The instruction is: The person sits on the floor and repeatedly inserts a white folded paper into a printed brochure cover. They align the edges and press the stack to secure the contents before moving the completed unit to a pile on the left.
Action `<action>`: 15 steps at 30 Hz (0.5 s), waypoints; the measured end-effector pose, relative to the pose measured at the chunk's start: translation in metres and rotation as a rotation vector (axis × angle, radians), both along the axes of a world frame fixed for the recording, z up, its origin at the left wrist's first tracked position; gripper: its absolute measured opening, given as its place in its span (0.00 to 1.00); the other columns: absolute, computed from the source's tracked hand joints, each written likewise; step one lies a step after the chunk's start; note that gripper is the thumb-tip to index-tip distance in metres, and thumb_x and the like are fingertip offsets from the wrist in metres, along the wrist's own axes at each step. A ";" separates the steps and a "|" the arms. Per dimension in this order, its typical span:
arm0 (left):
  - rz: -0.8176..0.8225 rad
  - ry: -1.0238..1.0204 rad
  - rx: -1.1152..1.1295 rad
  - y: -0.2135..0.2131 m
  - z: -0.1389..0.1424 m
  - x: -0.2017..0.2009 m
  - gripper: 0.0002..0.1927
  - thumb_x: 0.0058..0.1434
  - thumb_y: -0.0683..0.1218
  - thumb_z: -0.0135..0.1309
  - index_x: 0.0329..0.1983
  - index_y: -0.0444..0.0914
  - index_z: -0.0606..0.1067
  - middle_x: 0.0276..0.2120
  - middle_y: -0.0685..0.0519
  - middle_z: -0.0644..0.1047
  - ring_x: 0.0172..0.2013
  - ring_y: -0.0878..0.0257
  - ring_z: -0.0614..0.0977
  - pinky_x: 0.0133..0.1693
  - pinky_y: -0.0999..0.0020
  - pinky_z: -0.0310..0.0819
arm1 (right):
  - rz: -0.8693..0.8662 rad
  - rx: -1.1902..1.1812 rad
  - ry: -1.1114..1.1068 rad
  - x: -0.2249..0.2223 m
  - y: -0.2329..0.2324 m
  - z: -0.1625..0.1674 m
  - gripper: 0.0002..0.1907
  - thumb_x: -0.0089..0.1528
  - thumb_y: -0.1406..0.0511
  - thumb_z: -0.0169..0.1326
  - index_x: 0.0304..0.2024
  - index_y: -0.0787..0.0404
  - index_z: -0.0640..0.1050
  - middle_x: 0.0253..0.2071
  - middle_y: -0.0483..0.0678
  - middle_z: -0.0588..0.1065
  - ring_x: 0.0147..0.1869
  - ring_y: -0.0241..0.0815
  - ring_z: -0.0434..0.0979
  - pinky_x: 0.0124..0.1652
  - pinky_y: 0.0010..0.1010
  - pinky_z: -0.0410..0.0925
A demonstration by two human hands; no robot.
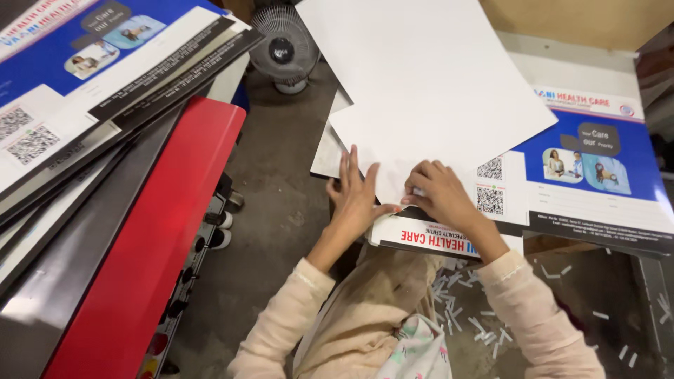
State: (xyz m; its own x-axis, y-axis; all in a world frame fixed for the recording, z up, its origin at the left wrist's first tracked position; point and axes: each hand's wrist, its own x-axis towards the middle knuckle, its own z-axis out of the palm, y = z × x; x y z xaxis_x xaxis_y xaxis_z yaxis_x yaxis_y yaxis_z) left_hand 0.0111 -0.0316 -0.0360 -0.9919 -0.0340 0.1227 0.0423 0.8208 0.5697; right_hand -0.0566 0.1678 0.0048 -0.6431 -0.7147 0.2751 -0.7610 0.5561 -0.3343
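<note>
I see my left hand (pixel 354 193) lying flat and open, fingers spread, its palm pressing the near left edge of a large white sheet of stiff card (pixel 428 91) that slopes away from me across a stack of printed blue-and-white card folders (pixel 597 182). My right hand (pixel 439 193) is curled, fingertips pinched at the sheet's near edge; I think it has a corner or a small tab between thumb and fingers, though the knuckles hide the contact.

The white sheet looks light, thin and fairly stiff, smooth enough to slide on the glossy print under it, and easy to crease if lifted by one corner. I judge the near edge, taken with both hands well apart, is the safest hold.

To the left stands a red-topped machine (pixel 161 231) with more printed sheets (pixel 77 77) piled over it. A small grey fan (pixel 284 49) sits on the concrete floor (pixel 274 210) beyond, and white paper offcuts (pixel 463 316) litter the floor near my knees.
</note>
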 end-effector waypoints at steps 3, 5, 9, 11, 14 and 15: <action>-0.140 0.208 -0.044 0.001 0.007 0.026 0.46 0.46 0.63 0.70 0.63 0.37 0.67 0.76 0.40 0.42 0.75 0.40 0.39 0.61 0.24 0.45 | 0.030 -0.116 0.032 0.004 0.003 -0.009 0.11 0.58 0.63 0.61 0.36 0.61 0.74 0.40 0.49 0.73 0.46 0.51 0.71 0.46 0.41 0.66; -0.236 0.296 -0.021 0.002 0.009 0.037 0.36 0.50 0.55 0.67 0.61 0.38 0.72 0.74 0.44 0.55 0.75 0.46 0.51 0.62 0.33 0.49 | -0.017 -0.196 -0.098 0.008 0.008 -0.011 0.09 0.62 0.65 0.59 0.38 0.62 0.73 0.38 0.50 0.73 0.44 0.51 0.72 0.45 0.40 0.66; -0.277 0.388 0.286 0.005 0.010 0.038 0.16 0.65 0.46 0.59 0.56 0.42 0.79 0.58 0.58 0.81 0.66 0.60 0.77 0.63 0.54 0.62 | -0.114 -0.238 -0.159 0.024 0.013 0.000 0.08 0.64 0.66 0.58 0.37 0.63 0.72 0.32 0.53 0.73 0.38 0.52 0.72 0.41 0.40 0.66; -0.285 0.429 0.325 0.006 0.010 0.033 0.14 0.62 0.45 0.61 0.51 0.40 0.81 0.50 0.54 0.82 0.59 0.56 0.78 0.56 0.56 0.63 | -0.158 -0.290 -0.054 0.038 0.011 0.011 0.08 0.62 0.67 0.61 0.36 0.63 0.74 0.32 0.52 0.74 0.38 0.52 0.72 0.41 0.40 0.66; -0.330 0.490 0.363 0.010 0.010 0.028 0.12 0.61 0.41 0.61 0.48 0.37 0.81 0.47 0.52 0.82 0.53 0.53 0.78 0.53 0.58 0.68 | -0.134 -0.375 0.262 0.067 0.004 0.026 0.07 0.59 0.69 0.61 0.39 0.63 0.78 0.38 0.53 0.75 0.41 0.52 0.74 0.41 0.39 0.67; -0.347 0.520 0.371 0.011 0.010 0.028 0.12 0.60 0.40 0.61 0.48 0.36 0.81 0.48 0.52 0.82 0.51 0.53 0.78 0.53 0.58 0.71 | -0.101 -0.402 0.403 0.075 0.001 0.030 0.09 0.58 0.70 0.61 0.41 0.63 0.80 0.41 0.54 0.76 0.42 0.52 0.75 0.41 0.38 0.67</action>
State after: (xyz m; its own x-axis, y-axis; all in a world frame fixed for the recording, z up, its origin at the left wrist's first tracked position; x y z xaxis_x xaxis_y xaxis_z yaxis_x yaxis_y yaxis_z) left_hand 0.0388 -0.0202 -0.0261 -0.7693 0.1414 0.6231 0.6066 0.4677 0.6429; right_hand 0.0188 0.1685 0.0350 -0.4909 -0.4439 0.7496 -0.8215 0.5222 -0.2288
